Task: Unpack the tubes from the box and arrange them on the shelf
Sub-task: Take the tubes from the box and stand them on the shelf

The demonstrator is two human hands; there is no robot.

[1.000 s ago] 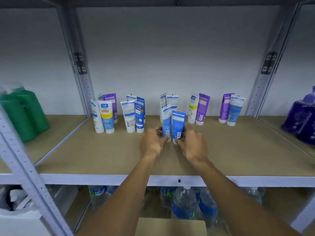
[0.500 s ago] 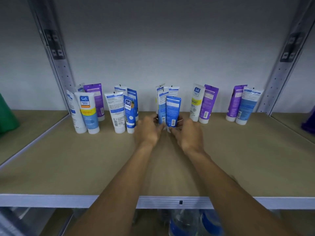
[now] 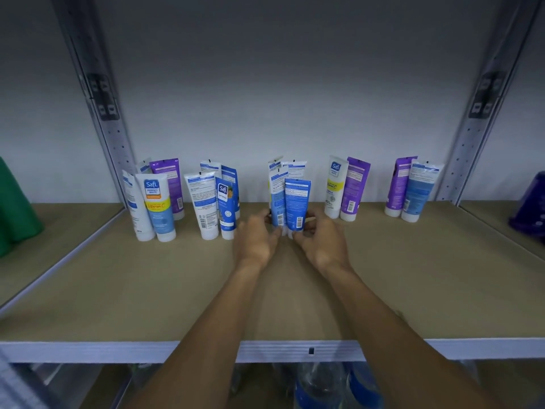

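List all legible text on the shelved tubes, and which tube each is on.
"Safi", "PERFECT WHITE": white, yellow and blue tube, front left; yellow-band script blurred.
"Safi": dark blue tube beside the left hand; line beneath unreadable.
"Safi": white and yellow tube, right of centre; rest blurred.
Back print and barcodes too small to read: blue tube gripped by the right hand, pale blue tube gripped by the left hand.
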